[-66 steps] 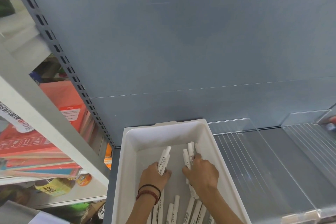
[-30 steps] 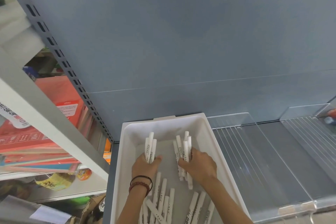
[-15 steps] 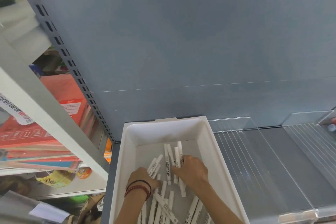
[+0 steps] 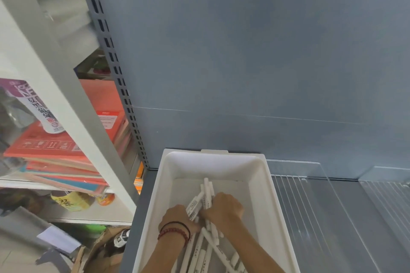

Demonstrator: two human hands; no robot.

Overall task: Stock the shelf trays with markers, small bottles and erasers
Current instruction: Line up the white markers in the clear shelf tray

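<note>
Left hand (image 4: pixel 177 217) and right hand (image 4: pixel 224 208) have met, fingers curled round markers (image 4: pixel 205 193) at 6 o'clock in tray (image 4: pixel 213 155); marker-stocking step, next lay them flat.

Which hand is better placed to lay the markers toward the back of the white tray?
Right hand, probably. It grips the bigger bunch of markers, whose tips point toward the back wall of the white tray. The left hand holds only a few tilted ones.
</note>
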